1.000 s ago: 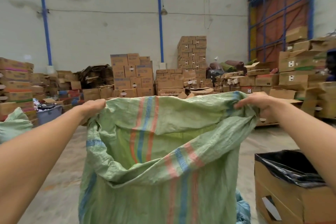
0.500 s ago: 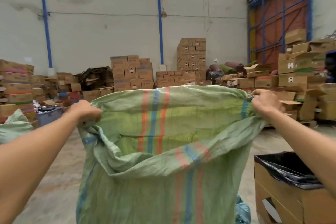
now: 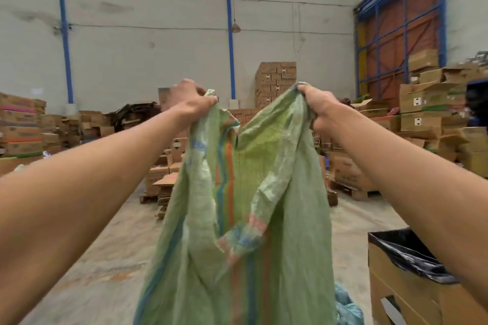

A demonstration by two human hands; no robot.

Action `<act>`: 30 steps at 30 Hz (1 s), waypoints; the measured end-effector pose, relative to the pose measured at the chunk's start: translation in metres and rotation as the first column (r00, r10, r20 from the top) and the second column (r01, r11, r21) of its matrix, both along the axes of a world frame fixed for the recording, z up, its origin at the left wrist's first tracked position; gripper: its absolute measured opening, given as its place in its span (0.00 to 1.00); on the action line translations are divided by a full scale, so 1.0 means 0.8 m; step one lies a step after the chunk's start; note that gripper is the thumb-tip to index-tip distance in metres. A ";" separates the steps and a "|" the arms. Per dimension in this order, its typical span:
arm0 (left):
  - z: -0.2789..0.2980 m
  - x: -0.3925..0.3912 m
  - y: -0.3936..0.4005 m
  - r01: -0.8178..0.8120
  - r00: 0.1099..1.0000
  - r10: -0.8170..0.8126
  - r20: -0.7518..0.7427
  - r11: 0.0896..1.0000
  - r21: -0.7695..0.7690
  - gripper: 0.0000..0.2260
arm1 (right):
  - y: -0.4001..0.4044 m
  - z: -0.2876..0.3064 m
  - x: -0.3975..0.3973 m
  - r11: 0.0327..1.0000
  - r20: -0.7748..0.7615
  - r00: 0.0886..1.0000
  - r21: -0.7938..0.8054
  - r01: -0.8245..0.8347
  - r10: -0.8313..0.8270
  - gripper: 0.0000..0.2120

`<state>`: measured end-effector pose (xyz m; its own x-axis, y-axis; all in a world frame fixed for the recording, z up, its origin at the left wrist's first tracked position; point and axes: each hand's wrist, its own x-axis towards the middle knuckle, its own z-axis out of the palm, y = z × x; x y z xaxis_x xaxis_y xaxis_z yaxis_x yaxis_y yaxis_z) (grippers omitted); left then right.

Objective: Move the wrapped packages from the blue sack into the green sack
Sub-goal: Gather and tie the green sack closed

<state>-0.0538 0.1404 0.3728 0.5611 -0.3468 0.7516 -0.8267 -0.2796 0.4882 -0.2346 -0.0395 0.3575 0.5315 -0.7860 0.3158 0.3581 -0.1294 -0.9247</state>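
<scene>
No lettering can be read here. The cardboard boxes (image 3: 433,100) at the right carry white square stickers with a dark mark — too small to make out — and the print on the stacked boxes (image 3: 276,79) by the far wall is blurred.

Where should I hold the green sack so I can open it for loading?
By the top rim, from above, one hand per corner, as the left hand and right hand grip the green sack now. The body hangs limp and the mouth has sagged narrow, so spreading the corners should likely open it.
</scene>
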 end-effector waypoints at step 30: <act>-0.203 -0.046 -0.008 -0.353 0.451 -0.597 0.663 0.563 0.747 0.30 | 0.001 -0.041 0.082 0.980 -0.239 0.962 -0.174 0.092 -0.133 0.23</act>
